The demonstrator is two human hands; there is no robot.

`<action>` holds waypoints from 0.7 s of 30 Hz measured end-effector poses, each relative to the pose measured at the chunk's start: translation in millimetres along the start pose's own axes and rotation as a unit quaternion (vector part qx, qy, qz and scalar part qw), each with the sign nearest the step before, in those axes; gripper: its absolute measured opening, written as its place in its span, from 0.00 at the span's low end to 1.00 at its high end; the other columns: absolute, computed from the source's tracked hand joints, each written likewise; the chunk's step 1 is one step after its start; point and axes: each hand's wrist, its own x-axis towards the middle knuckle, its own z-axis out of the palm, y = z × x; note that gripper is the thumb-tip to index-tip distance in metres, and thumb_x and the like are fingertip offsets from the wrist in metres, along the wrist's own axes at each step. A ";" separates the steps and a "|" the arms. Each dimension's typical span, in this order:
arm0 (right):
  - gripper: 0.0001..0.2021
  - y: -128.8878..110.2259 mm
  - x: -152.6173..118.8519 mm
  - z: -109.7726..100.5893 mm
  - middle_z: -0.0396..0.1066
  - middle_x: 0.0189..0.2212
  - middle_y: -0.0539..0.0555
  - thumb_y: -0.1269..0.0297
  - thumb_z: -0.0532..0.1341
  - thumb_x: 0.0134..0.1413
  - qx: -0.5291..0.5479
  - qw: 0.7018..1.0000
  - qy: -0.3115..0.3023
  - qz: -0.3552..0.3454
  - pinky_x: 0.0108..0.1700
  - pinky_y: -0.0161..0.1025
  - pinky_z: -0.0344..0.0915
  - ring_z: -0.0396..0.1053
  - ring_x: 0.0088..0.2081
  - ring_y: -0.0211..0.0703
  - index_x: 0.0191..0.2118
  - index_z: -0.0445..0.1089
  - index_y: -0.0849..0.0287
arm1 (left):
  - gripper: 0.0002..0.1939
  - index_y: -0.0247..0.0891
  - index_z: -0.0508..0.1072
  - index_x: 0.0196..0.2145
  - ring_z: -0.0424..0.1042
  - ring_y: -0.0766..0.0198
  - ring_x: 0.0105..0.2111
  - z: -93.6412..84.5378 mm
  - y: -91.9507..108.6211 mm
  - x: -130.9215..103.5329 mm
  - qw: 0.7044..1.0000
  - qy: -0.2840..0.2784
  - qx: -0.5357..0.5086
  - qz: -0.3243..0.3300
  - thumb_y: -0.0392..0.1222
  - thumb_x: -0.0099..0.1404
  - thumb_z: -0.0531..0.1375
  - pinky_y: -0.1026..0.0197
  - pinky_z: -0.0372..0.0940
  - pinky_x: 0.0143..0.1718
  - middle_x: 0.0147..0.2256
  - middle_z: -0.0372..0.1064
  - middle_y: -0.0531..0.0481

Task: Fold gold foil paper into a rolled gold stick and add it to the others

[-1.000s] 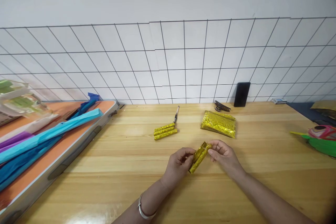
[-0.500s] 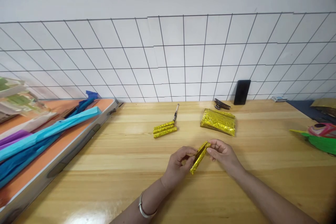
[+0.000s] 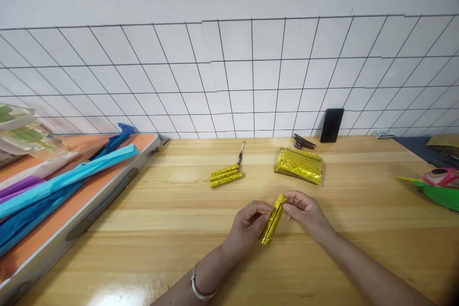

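while the left hand [image 3: 244, 225] is pinching the folded gold foil [image 3: 274, 222] by its side, the right hand [image 3: 307, 212] is apparently clamping its far end.

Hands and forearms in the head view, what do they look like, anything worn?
The left hand and right hand are ungloved. The left forearm is bare except for a slim, rounded, silver-coloured bangle; the right forearm is bare.
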 end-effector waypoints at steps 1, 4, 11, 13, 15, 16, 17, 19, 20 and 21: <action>0.17 -2.4 -1.0 1.2 0.67 0.27 0.49 0.55 0.65 0.46 -0.001 1.000 -0.006 0.001 0.27 0.34 0.63 0.63 0.24 0.34 0.41 0.68 0.58 | 0.08 0.36 0.72 0.38 0.69 0.60 0.40 0.6 0.7 0.6 1.000 0.003 -0.016 0.001 0.42 0.63 0.59 0.58 0.66 0.41 0.39 0.69 0.43; 0.19 -11.3 -4.8 5.5 0.69 0.28 0.50 0.52 0.66 0.43 -0.012 0.999 -0.030 0.017 0.28 0.36 0.64 0.64 0.25 0.35 0.39 0.69 0.58 | 0.10 0.36 0.72 0.39 0.69 0.63 0.36 0.1 0.8 2.2 0.998 0.013 -0.059 -0.008 0.43 0.61 0.61 0.60 0.65 0.38 0.39 0.68 0.45; 0.16 -15.3 -9.5 8.2 0.69 0.27 0.50 0.53 0.66 0.45 -0.016 0.995 -0.097 0.036 0.29 0.36 0.64 0.64 0.24 0.35 0.37 0.70 0.58 | 0.18 0.36 0.72 0.43 0.64 0.68 0.27 -7.5 -2.2 4.0 0.985 -0.035 -0.121 -0.117 0.45 0.56 0.65 0.65 0.61 0.30 0.27 0.64 0.52; 0.15 -11.8 -8.7 7.0 0.68 0.27 0.49 0.55 0.65 0.46 -0.009 0.993 -0.110 0.033 0.29 0.35 0.64 0.64 0.24 0.34 0.37 0.69 0.59 | 0.18 0.36 0.72 0.42 0.65 0.68 0.28 -7.1 0.6 4.2 0.976 -0.051 -0.158 -0.142 0.45 0.55 0.66 0.65 0.61 0.32 0.29 0.65 0.51; 0.13 -8.9 -7.8 6.0 0.67 0.26 0.48 0.56 0.65 0.48 -0.002 0.992 -0.119 0.029 0.29 0.34 0.64 0.64 0.24 0.33 0.37 0.69 0.59 | 0.18 0.37 0.72 0.42 0.67 0.67 0.31 -5.6 4.0 4.1 0.966 -0.060 -0.199 -0.156 0.43 0.54 0.67 0.64 0.61 0.35 0.33 0.67 0.50; 0.13 -7.9 -7.4 5.6 0.67 0.26 0.48 0.57 0.65 0.48 -0.002 0.992 -0.120 0.027 0.29 0.34 0.63 0.64 0.24 0.33 0.37 0.69 0.59 | 0.17 0.37 0.72 0.42 0.67 0.66 0.33 -4.7 5.4 4.1 0.961 -0.064 -0.217 -0.159 0.42 0.54 0.67 0.63 0.61 0.36 0.35 0.68 0.49; 0.13 -7.0 -7.1 5.3 0.67 0.26 0.48 0.57 0.64 0.49 -0.003 0.993 -0.119 0.027 0.29 0.34 0.63 0.64 0.24 0.33 0.36 0.69 0.59 | 0.17 0.38 0.71 0.42 0.67 0.65 0.34 -3.7 6.4 4.0 0.958 -0.067 -0.229 -0.160 0.42 0.55 0.67 0.63 0.61 0.37 0.36 0.68 0.49; 0.13 -5.6 -6.7 5.0 0.67 0.26 0.48 0.56 0.64 0.48 -0.006 0.993 -0.116 0.028 0.28 0.34 0.63 0.64 0.24 0.33 0.36 0.69 0.59 | 0.18 0.38 0.71 0.43 0.67 0.64 0.36 -2.1 6.5 3.9 0.956 -0.072 -0.235 -0.162 0.41 0.55 0.67 0.62 0.61 0.38 0.37 0.68 0.48; 0.13 -4.9 -6.5 4.9 0.67 0.27 0.48 0.56 0.64 0.48 -0.007 0.993 -0.115 0.030 0.28 0.34 0.63 0.64 0.24 0.33 0.36 0.69 0.59 | 0.18 0.38 0.71 0.43 0.67 0.64 0.36 -1.4 5.9 3.9 0.958 -0.069 -0.227 -0.163 0.41 0.54 0.67 0.62 0.61 0.38 0.37 0.69 0.48; 0.13 -4.2 -6.3 5.0 0.68 0.27 0.49 0.56 0.64 0.48 -0.008 0.993 -0.114 0.030 0.28 0.34 0.63 0.64 0.24 0.33 0.36 0.69 0.59 | 0.18 0.37 0.71 0.42 0.67 0.64 0.36 -0.8 4.9 3.9 0.961 -0.062 -0.215 -0.162 0.41 0.54 0.67 0.62 0.61 0.38 0.37 0.68 0.48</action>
